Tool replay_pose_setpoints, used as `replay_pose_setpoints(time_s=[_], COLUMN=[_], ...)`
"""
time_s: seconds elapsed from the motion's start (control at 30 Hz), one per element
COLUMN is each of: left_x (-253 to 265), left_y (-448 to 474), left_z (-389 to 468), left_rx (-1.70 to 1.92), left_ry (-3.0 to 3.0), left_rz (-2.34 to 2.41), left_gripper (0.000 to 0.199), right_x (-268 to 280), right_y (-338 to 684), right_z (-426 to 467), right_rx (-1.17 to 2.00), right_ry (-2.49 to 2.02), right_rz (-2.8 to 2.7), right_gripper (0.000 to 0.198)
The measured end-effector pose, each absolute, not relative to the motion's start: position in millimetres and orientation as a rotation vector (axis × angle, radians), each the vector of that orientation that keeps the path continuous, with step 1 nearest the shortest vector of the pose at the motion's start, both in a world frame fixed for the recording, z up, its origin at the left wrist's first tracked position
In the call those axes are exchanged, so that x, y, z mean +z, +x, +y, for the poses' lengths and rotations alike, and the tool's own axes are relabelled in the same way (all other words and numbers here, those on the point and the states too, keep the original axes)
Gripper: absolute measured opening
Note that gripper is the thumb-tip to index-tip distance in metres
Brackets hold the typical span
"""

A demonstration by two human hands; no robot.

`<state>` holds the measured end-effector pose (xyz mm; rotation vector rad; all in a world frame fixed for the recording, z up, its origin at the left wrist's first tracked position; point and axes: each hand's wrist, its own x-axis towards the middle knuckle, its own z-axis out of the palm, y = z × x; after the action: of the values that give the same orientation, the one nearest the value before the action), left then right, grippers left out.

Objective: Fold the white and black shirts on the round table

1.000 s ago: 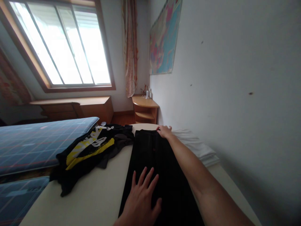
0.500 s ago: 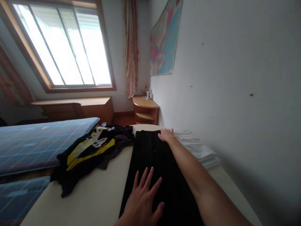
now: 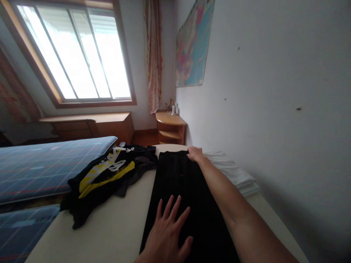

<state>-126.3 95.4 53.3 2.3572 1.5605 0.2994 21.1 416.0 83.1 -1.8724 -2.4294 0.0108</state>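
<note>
Lying lower centre: black garment (image 3: 169, 173), left hand (image 3: 166, 233) spread over it, right hand (image 3: 195, 153) curled at top-right corner, grip unclear. Right forearm (image 3: 233, 204) hides edge. Printed shirt (image 3: 105, 182) left-centre, lettering unreadable; white cloth (image 3: 233, 171) centre-right.

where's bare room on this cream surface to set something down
Mostly the cream surface between the printed shirt and the black garment, widening toward the near edge. A smaller patch lies right of the right forearm, nearer than the folded white cloth. The far end is crowded: shirt, garment, right hand and cloth sit close together.
</note>
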Motion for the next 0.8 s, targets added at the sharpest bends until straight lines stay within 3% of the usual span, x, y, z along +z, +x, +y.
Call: replay_pose_setpoints(time_s=[0.53, 0.8], left_x=[50.6, 53.7], left_y=[-124.9, -141.6], left_z=[92.8, 121.5], left_rx=[0.342, 0.799], left_ry=[2.350, 2.087], left_rz=[1.585, 1.788], left_gripper=[0.071, 0.047], right_x=[102.8, 115.1], right_y=[22.9, 25.3], right_z=[393.1, 374.9], right_rx=[0.029, 0.041], right_ry=[-1.728, -1.597], right_rz=[-2.362, -2.417], right_gripper=[0.027, 0.027])
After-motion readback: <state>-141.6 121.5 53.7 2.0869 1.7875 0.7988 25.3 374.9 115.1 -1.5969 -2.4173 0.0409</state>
